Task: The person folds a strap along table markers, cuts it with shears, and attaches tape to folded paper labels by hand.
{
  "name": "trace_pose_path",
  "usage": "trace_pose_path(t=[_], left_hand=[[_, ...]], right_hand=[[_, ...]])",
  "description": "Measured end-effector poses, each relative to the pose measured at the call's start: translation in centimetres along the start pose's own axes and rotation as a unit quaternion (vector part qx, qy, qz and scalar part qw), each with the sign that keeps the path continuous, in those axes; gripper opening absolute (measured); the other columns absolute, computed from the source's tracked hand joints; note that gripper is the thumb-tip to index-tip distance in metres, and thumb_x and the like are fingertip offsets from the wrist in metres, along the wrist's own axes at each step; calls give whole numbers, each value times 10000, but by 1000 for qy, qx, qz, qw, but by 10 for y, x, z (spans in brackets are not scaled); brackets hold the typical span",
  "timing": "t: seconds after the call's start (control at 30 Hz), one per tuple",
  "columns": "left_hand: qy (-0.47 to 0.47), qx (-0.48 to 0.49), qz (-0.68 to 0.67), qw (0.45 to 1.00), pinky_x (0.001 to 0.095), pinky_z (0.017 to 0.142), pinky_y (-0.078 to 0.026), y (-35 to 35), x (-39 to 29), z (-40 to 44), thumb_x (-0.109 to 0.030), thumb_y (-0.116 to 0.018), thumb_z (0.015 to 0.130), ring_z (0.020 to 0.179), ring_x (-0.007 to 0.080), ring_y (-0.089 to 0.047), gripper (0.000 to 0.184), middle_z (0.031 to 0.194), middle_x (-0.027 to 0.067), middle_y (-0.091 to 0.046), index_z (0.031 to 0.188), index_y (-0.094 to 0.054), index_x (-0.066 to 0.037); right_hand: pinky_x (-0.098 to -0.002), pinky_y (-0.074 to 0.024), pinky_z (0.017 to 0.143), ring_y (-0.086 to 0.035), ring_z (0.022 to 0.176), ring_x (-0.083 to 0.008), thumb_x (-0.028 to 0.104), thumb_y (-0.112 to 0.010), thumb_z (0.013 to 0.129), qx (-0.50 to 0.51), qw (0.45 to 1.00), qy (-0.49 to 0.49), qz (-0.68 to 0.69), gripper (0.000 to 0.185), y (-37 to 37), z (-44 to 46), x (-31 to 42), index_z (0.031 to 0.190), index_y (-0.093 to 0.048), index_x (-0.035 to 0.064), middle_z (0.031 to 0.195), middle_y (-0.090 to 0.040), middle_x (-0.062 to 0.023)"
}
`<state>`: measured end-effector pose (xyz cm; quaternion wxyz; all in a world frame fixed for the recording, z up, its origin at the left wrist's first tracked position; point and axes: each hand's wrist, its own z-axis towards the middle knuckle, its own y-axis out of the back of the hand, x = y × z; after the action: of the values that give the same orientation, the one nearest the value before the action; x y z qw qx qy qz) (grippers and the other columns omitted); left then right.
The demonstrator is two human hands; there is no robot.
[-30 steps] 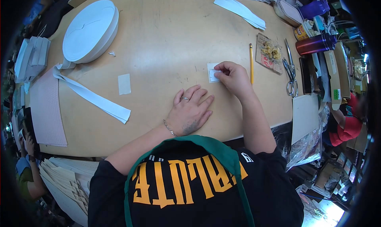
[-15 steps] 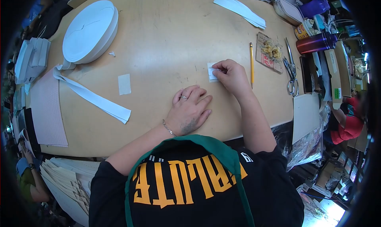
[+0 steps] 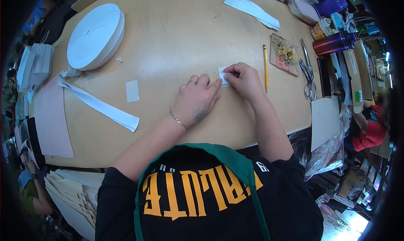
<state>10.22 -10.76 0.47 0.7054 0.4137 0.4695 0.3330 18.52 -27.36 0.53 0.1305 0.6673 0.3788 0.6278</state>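
A small white piece (image 3: 223, 76), paper or cloth, lies flat on the wooden table. My right hand (image 3: 245, 81) pinches at its right side, thumb and index finger together; the fingers cover the exact hold. My left hand (image 3: 197, 97), with a ring and a bracelet, rests palm down left of the piece. Its index finger reaches to the lower left edge of the piece, while the other fingers are bent but apart, holding nothing. Right of my right hand lies a yellow pencil (image 3: 266, 68).
At left are a large white roll of strip (image 3: 93, 36), its loose strip end (image 3: 113, 111) and an off-white rectangle (image 3: 132, 91). Scissors (image 3: 309, 74), a cardboard piece with yellowish lumps (image 3: 285, 53) and a bottle (image 3: 334, 43) lie at right. Other people are at both sides.
My left hand has moved up and right, from resting apart to bringing its index finger to the white piece. My right hand keeps its pinch in nearly the same spot.
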Motion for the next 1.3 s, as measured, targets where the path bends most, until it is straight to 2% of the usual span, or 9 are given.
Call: trace_pose_path(t=[0.03,0.23,0.43,0.63,0.73,1.03,1.13,1.23,1.3], left_hand=[[-13,-1,23,1000,346,633,-476,-2,2,1,-213,-638,793,811,215,-534,336,894,55,-500,1119,-608,-136],[-31,-12,-3,999,337,616,-471,-5,9,4,-223,-631,797,792,205,-525,315,881,56,-491,1097,-611,-127],[-34,15,80,996,329,599,-461,1,2,6,-261,-625,802,799,201,-521,366,889,58,-492,1134,-580,-113],[-53,12,100,994,329,591,-458,1,4,7,-278,-626,799,805,200,-524,387,890,58,-494,1143,-569,-112],[-57,6,101,993,326,589,-457,-1,4,7,-282,-625,798,791,203,-524,391,882,60,-495,1144,-569,-110],[-96,2,188,978,311,542,-446,-5,4,10,-288,-635,763,711,170,-538,401,842,26,-493,1116,-584,-105],[-99,13,183,978,305,544,-454,-3,3,12,-293,-633,770,703,176,-549,394,838,39,-497,1110,-585,-99],[-80,32,149,985,325,565,-474,3,2,13,-279,-636,777,727,186,-566,369,853,54,-508,1089,-588,-87],[-42,38,73,996,345,601,-482,8,2,15,-241,-645,783,756,218,-574,335,866,74,-527,1061,-594,-61]], right_hand=[[-251,-498,687,-587,731,-114,72,-683,774,-5,1000,4,2,175,-1,0,-1,936,-672,6,828,-653,-64],[-251,-501,678,-595,724,-114,62,-687,772,-6,1000,14,18,166,-1,2,-6,926,-672,3,824,-657,-64],[-251,-502,671,-594,716,-112,51,-685,770,-5,1000,6,24,153,-1,1,-4,913,-672,0,812,-654,-71],[-252,-504,671,-594,713,-114,40,-676,767,-11,1000,14,25,136,-3,2,-7,898,-678,3,812,-648,-68],[-320,-505,754,-639,807,-237,96,-651,747,0,999,-3,47,197,-2,2,-8,923,-683,13,877,-652,-142],[-321,-504,752,-637,804,-242,102,-650,747,5,999,-8,43,195,0,1,-5,919,-684,17,875,-647,-143],[-251,-504,680,-606,730,-122,43,-669,767,-4,1000,7,24,150,-1,1,-5,910,-670,-2,823,-650,-77],[-252,-503,682,-602,728,-123,40,-667,766,-7,1000,11,24,152,-2,1,-5,912,-669,-2,821,-647,-79],[-251,-501,684,-599,728,-123,38,-665,765,-11,999,8,36,154,-2,1,-5,913,-667,-3,820,-644,-80]])
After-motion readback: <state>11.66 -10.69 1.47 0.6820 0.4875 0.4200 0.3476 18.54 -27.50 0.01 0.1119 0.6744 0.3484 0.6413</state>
